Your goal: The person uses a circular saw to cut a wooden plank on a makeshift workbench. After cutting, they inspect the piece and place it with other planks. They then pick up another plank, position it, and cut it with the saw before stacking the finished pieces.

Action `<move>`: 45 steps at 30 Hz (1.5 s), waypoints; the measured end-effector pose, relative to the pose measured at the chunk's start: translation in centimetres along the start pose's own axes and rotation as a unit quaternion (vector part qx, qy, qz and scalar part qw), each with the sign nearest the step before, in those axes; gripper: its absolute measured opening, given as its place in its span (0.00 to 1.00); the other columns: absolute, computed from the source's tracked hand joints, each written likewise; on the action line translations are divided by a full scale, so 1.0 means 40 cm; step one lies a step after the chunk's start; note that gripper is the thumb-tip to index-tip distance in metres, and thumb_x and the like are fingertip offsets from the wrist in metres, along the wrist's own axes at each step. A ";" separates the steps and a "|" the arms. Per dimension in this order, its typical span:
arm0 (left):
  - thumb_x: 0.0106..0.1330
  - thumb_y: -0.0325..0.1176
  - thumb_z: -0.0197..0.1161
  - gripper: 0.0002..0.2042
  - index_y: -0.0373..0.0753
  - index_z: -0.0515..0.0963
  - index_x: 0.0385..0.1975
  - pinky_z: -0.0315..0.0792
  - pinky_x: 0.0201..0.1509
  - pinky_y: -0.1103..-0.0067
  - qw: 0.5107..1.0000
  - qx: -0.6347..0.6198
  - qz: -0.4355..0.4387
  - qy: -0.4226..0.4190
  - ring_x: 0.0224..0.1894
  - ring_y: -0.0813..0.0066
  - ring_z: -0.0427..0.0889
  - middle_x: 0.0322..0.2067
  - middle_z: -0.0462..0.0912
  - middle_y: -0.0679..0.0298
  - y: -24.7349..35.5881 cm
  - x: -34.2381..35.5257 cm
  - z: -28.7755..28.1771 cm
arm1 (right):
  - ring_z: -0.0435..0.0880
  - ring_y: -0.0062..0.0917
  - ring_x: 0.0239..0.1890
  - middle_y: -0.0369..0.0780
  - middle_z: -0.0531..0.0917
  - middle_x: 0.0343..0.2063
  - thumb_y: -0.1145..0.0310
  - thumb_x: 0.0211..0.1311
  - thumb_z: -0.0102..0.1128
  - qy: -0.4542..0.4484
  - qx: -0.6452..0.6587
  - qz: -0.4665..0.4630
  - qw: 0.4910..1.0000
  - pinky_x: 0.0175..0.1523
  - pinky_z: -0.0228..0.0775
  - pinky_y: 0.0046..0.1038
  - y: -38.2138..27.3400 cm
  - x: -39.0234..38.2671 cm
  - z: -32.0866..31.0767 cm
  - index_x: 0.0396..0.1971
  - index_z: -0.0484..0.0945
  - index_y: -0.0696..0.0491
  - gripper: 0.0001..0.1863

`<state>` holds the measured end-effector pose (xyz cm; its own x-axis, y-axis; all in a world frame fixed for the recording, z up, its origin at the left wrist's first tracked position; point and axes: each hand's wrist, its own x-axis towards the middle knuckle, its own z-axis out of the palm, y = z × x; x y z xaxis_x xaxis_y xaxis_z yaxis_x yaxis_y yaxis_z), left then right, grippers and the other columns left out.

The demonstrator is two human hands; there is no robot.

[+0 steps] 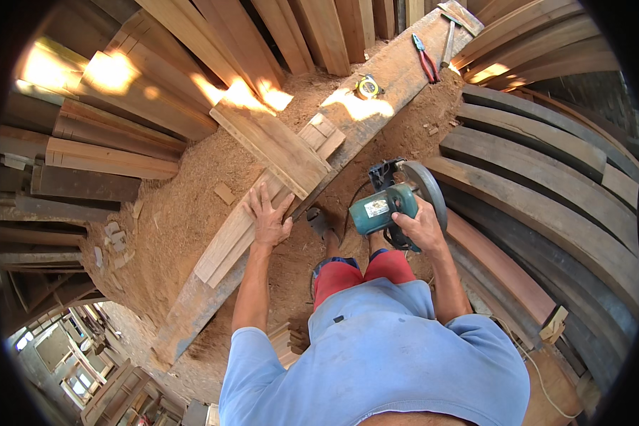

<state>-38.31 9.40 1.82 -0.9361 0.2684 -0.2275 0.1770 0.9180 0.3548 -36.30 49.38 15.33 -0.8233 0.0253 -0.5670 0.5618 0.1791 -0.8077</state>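
On the green saw (400, 199), pale label (377, 207).

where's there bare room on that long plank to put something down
The long grey wooden plank has free room at its lower-left end, past the pale wooden strips, and a patch between the round yellow tape measure and the red-handled metal pliers. It is crowded mid-plank, around the left hand and the wide brown wooden board.

sawdust-strewn floor (167, 231), bright sunlight patches (111, 73)
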 end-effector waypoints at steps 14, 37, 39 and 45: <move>0.46 0.34 0.72 0.40 0.71 0.77 0.66 0.23 0.77 0.34 0.999 -0.027 -0.022 -0.019 0.82 0.34 0.31 0.83 0.39 0.50 -0.014 0.007 0.012 | 0.82 0.28 0.41 0.42 0.84 0.36 0.69 0.58 0.68 -0.057 -0.043 -0.058 0.996 0.53 0.74 0.33 -0.153 0.029 0.068 0.49 0.80 0.61 0.20; 0.45 0.38 0.66 0.37 0.68 0.80 0.64 0.21 0.75 0.33 0.999 -0.035 -0.010 0.002 0.82 0.33 0.29 0.83 0.38 0.49 -0.032 0.001 0.042 | 0.82 0.28 0.36 0.41 0.82 0.31 0.67 0.58 0.67 -0.082 -0.070 -0.066 0.992 0.47 0.75 0.34 -0.198 0.027 0.110 0.47 0.80 0.61 0.19; 0.45 0.37 0.67 0.37 0.69 0.79 0.64 0.21 0.75 0.33 0.999 -0.030 -0.018 -0.007 0.82 0.33 0.28 0.83 0.38 0.49 -0.029 0.005 0.036 | 0.82 0.29 0.36 0.41 0.82 0.31 0.66 0.58 0.68 -0.089 -0.074 -0.073 0.991 0.47 0.75 0.35 -0.206 0.029 0.119 0.47 0.80 0.61 0.20; 0.46 0.36 0.70 0.39 0.71 0.77 0.66 0.23 0.76 0.34 1.000 -0.022 -0.012 -0.006 0.82 0.32 0.29 0.83 0.37 0.49 -0.033 0.003 0.037 | 0.87 0.46 0.42 0.52 0.85 0.36 0.66 0.60 0.68 -0.107 -0.120 -0.124 0.979 0.51 0.75 0.43 -0.194 0.066 0.175 0.48 0.79 0.61 0.19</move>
<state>-38.19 8.67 -0.03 -0.9363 0.2506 -0.2462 0.1417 0.9106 0.3882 -42.25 41.18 18.98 -0.8817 -0.2507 -0.3998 0.2902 0.3800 -0.8783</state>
